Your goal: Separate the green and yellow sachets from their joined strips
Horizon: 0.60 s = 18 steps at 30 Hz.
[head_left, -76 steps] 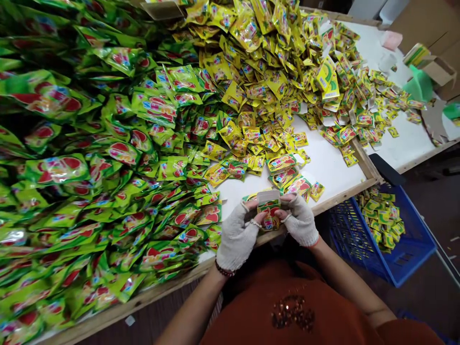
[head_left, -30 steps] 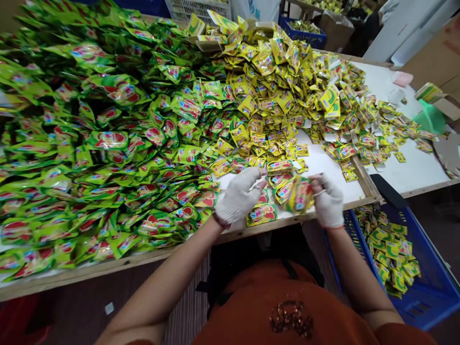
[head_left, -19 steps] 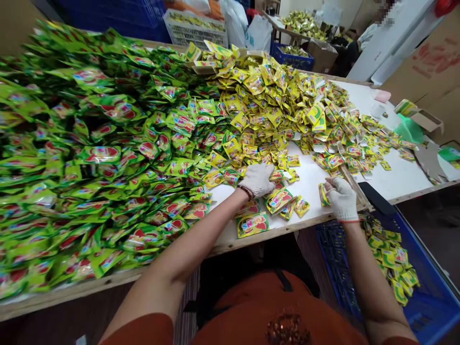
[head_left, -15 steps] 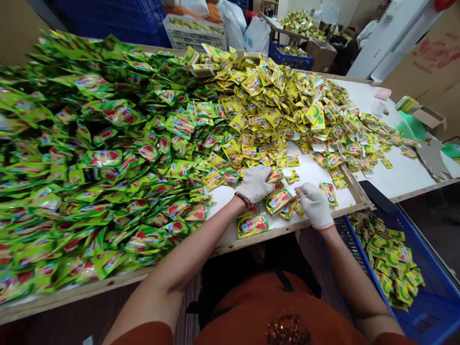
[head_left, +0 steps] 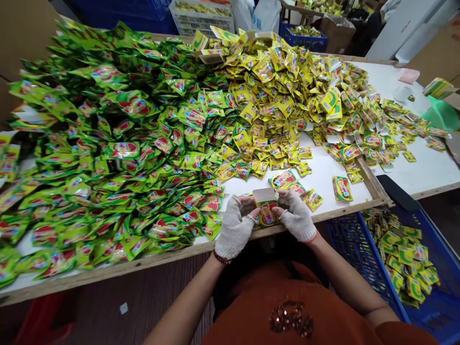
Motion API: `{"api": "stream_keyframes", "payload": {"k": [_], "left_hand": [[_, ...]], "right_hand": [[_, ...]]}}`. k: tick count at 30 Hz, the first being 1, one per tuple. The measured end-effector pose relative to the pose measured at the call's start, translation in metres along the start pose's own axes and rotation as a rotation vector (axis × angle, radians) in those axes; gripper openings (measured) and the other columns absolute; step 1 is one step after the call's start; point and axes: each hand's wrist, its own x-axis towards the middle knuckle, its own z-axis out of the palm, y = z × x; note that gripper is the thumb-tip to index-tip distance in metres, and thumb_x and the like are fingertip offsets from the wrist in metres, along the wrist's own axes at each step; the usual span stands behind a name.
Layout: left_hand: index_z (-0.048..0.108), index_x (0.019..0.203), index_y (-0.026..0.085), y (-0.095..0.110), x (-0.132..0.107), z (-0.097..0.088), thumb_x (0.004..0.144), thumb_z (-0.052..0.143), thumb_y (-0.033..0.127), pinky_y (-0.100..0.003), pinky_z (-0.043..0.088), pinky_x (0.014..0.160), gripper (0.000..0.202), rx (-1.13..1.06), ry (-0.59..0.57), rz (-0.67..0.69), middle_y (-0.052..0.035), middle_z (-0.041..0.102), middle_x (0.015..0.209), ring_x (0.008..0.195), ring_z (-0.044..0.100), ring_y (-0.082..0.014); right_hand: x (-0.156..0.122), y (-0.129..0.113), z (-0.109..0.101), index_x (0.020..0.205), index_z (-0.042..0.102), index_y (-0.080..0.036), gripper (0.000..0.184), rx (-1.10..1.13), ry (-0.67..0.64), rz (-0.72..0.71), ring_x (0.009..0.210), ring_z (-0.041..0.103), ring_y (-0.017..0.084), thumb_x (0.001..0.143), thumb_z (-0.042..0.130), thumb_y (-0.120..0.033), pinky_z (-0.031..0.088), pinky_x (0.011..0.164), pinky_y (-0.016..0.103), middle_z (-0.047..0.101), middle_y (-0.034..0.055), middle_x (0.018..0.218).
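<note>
The left hand and the right hand had come together, both partly curled to pinch one flap-open box between them, so its handling seemed begun, with a second box to their right.

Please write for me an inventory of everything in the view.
Table: at least one, white, across the middle
Held box: one, green-yellow, front centre
Lone box: one, green-yellow, table's front right
Other boxes: many, multicoloured, across table
Green packets: uncountable, green, piled left
Yellow packets: uncountable, yellow, piled middle
Blue crates: at least three, blue, right and back
White crate: one, white, back
Black object: one, black, table's right corner
Pink object: one, pink, far right
Green object: one, green, far right
Scrap: one, white, below table
Bracelet: one, dark, left wrist
Left hand: one, white-gloved, on held box
Right hand: one, white-gloved, on held box
</note>
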Motion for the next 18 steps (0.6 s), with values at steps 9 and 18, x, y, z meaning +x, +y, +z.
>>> {"api": "stream_keyframes", "payload": {"k": [9,18], "left_hand": [[0.069,0.106,0.019,0.009,0.002,-0.003,0.085,0.068,0.033,-0.033,0.059,0.083,0.025,0.226,-0.055,0.163,-0.0071,0.073,0.102,0.092,0.07,-0.0191],[0.073,0.096,0.018,0.033,0.013,-0.004,0.086,0.067,0.033,-0.03,0.06,0.075,0.018,0.202,-0.122,0.122,-0.0055,0.078,0.093,0.083,0.072,-0.0191]], "right_hand": [[-0.011,0.007,-0.01,0.114,0.068,-0.022,0.029,-0.2,0.103,-0.225,0.088,0.071,0.019,0.086,0.071,-0.027,0.06,0.084,0.034,0.074,0.0056,0.1],[-0.009,-0.008,-0.014,0.104,0.069,-0.021,0.016,-0.303,0.02,-0.325,0.087,0.071,0.02,0.091,0.065,-0.028,0.059,0.078,0.033,0.075,0.0066,0.096]]}}
